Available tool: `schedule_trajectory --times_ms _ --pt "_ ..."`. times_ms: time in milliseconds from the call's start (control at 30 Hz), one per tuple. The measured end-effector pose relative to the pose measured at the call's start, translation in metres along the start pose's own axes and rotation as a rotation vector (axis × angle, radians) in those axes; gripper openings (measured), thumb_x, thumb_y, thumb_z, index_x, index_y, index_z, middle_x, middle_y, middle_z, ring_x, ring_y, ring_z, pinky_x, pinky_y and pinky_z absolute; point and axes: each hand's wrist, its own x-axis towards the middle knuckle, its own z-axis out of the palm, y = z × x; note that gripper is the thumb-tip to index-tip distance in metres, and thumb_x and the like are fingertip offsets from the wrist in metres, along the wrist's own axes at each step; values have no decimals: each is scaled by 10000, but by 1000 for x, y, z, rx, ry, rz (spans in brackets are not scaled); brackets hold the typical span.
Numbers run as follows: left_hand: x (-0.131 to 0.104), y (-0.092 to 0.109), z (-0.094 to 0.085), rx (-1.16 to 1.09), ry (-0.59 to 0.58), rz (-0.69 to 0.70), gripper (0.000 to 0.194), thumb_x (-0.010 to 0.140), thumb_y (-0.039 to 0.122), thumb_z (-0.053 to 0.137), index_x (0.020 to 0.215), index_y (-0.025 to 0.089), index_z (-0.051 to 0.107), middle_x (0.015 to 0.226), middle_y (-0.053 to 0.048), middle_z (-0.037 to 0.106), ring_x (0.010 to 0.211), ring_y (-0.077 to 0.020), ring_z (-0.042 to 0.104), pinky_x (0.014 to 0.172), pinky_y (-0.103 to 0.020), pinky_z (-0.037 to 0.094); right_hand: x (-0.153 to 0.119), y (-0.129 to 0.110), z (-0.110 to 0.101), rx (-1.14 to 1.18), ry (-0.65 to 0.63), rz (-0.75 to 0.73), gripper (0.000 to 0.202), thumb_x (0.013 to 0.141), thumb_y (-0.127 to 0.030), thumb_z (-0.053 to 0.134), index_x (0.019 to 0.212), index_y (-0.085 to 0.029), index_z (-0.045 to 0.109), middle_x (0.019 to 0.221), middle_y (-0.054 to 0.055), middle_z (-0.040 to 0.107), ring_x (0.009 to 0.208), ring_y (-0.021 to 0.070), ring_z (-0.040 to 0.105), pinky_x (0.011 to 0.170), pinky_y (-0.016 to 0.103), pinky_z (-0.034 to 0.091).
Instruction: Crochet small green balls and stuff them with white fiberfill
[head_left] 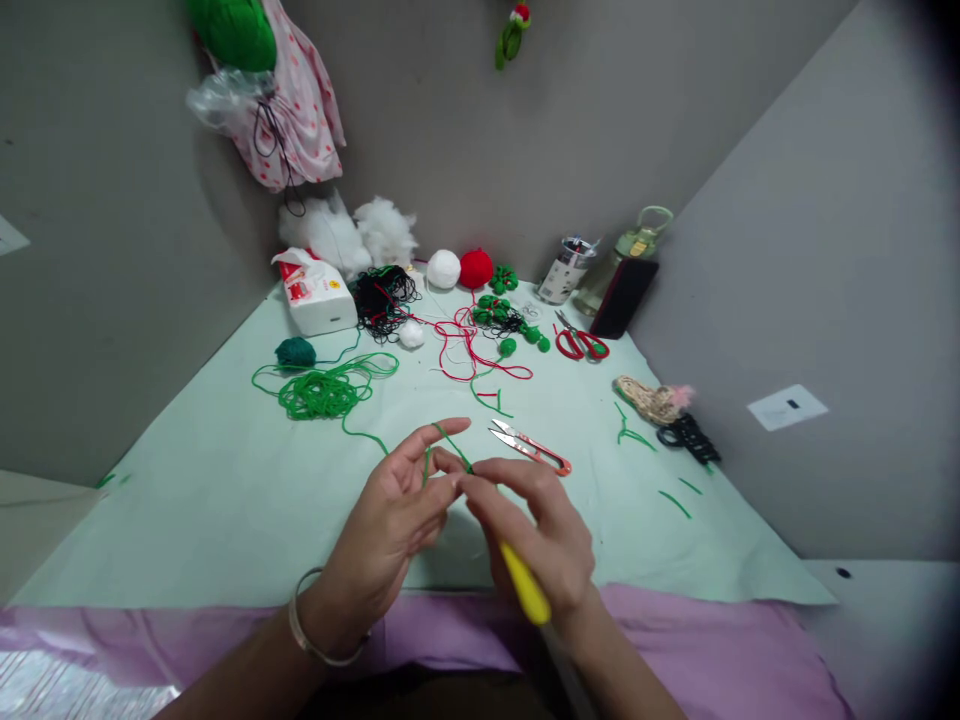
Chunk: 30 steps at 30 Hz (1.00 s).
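My left hand (pixel 397 520) has green yarn (pixel 450 445) looped over its index finger and pinched between thumb and fingers. A bracelet sits on that wrist. My right hand (pixel 536 525) grips a crochet hook with a yellow handle (pixel 525 585), its tip meeting the yarn at my left fingertips. The strand runs back to a loose pile of green yarn (pixel 322 390) on the pale green table cover (pixel 225 500). Orange thread snips (pixel 532 448) lie just beyond my fingers.
Farther back lie a small green ball (pixel 295 351), a tissue pack (pixel 319 295), tangled black thread (pixel 382 295), red cord (pixel 469 350), white and red balls (pixel 459 268), red scissors (pixel 581 343), a cup (pixel 566 270), a bottle and a phone (pixel 624 296). Walls close in on both sides.
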Motion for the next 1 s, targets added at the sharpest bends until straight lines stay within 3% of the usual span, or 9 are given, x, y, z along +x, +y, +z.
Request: schedule_trajectory --times_ms 100,167,267,500,667,733,833,900,1000 --pt "0 1 -1 -95 -46 -95 499 846 261 850 1292 135 666 679 99 482 447 8 147 400 -152 148 -4 0 3 32 47 45 379 976 -74 619 1287 -262 725 1129 96 755 1016 222 738 848 359 626" --pt "1 3 -2 -134 -53 -126 436 857 220 832 1256 121 689 655 108 452 445 8 126 398 -154 147 -1 1 3 226 140 195 326 993 -72 586 1209 -262 741 988 53 752 882 189 724 833 363 613" --pt "2 3 -1 -105 -41 -90 362 849 194 830 1190 146 719 731 79 526 425 30 171 396 -154 150 7 2 3 490 204 364 246 1023 -119 565 1069 -261 762 875 15 731 708 152 670 736 348 592" --pt "1 -6 5 28 -13 22 305 862 248 844 1146 189 753 844 38 585 448 35 264 407 -145 172 4 1 10 341 153 243 311 999 -75 590 1180 -272 748 1025 49 800 932 204 746 820 375 621" --pt "3 -4 1 -124 -34 -78 352 850 224 850 1177 153 741 704 81 504 439 25 162 393 -134 155 -6 7 7 93 116 122 375 938 -106 695 1233 -325 767 1123 58 783 962 222 746 804 367 616" --pt "5 -1 -1 -182 -35 -115 317 850 182 833 1152 129 754 699 81 493 443 22 143 390 -129 167 -2 8 3 154 159 188 308 976 -100 636 1162 -303 775 997 42 777 891 201 731 811 377 601" --pt "6 1 -1 -167 -4 -85 284 854 155 813 1132 135 765 755 60 532 441 29 166 389 -126 183 6 6 0 454 216 382 234 1038 -149 558 1055 -257 765 811 13 714 696 154 657 696 341 569" --pt "5 0 0 -97 6 -39 299 849 175 824 1141 168 764 822 43 569 431 42 211 390 -127 187 10 5 1 627 212 458 191 1035 -201 593 1003 -245 777 814 16 707 666 143 627 638 315 540" --pt "2 -3 2 -2 -10 -7 352 847 230 846 1185 213 752 883 33 584 425 51 278 394 -129 189 12 5 6 630 167 433 148 1004 -223 655 989 -248 800 915 42 758 772 161 663 679 311 550"
